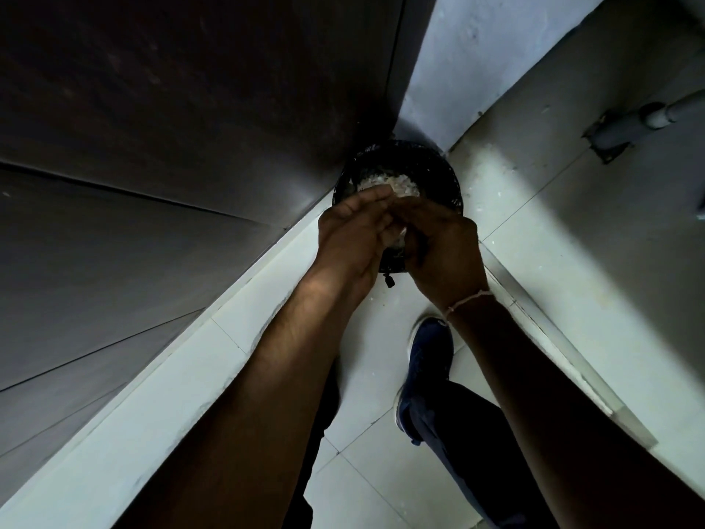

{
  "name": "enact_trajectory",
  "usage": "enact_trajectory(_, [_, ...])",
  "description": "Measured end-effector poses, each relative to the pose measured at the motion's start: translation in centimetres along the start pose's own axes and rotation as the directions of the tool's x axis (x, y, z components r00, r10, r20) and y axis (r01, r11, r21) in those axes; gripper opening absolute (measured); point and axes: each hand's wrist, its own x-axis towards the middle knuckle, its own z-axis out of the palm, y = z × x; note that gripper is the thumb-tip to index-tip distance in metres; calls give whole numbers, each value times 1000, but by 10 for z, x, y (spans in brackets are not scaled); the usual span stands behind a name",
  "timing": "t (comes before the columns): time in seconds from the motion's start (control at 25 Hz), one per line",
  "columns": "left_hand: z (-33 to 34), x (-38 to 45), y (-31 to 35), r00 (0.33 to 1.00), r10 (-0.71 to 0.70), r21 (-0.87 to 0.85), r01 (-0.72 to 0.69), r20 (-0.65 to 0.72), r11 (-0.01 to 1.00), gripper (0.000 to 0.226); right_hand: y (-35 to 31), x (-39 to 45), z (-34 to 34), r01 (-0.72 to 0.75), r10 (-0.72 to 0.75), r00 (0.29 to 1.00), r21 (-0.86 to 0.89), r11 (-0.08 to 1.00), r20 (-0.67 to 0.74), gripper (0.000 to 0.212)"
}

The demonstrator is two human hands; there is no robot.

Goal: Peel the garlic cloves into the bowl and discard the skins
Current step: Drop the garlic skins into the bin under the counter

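Note:
A black waste bin [450,177] stands on the floor in the corner, with a heap of pale garlic skins [375,182] inside it. Both hands are held together right over the bin's near rim. My left hand [353,232] has its fingers stretched forward, its palm turned toward the other hand. My right hand [442,248] curls its fingers against that palm, and a small pale clump of garlic skins [399,238] shows between the two hands. No bowl or garlic cloves are in view.
A dark cabinet front [171,147] with a white plinth [183,368] runs along the left. The floor is pale tile [385,452] with scattered skin flecks. My blue shoe [431,360] stands just behind the bin. A grey pipe [648,118] crosses the right-hand wall.

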Motion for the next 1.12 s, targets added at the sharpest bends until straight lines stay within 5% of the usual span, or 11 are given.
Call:
enact_trajectory(0.2, [-4,2,1,1000,7,-29,-7,27,1000,21,4,-4,5,40,-41,995,-12,999,-93,32])
enact_trajectory(0.36, [-4,-3,2,990,121,195,-132,68,972,24,8,-1,-1,-306,341,923,198,931,-177,24])
enact_trajectory(0.44, [-1,-3,0,958,240,437,-286,159,853,35,6,9,-3,-438,537,842,510,740,-55,15])
enact_trajectory(0.52, [7,-10,-1,923,264,548,-379,279,745,42,-6,20,-7,-496,646,749,772,399,147,12])
enact_trajectory(0.56, [8,-13,-3,918,229,566,-382,324,731,45,-11,24,-9,-478,665,734,798,367,134,15])
enact_trajectory(0.68, [6,-15,-12,898,285,669,-440,335,600,63,-17,23,-13,-326,514,840,596,734,-175,21])
enact_trajectory(0.8, [3,-4,-4,952,259,496,-305,161,813,40,-22,11,-3,-253,304,948,357,899,-94,28])
enact_trajectory(0.92, [2,-3,4,927,353,416,-372,124,830,23,-9,9,-3,-423,432,902,182,888,-16,24])
enact_trajectory(1.04, [4,-6,-3,874,440,592,-468,204,656,24,-18,27,-15,-489,544,839,447,749,6,22])
enact_trajectory(1.12, [7,-16,0,911,386,600,-390,143,698,21,-34,37,-29,-397,507,859,537,744,-67,22])
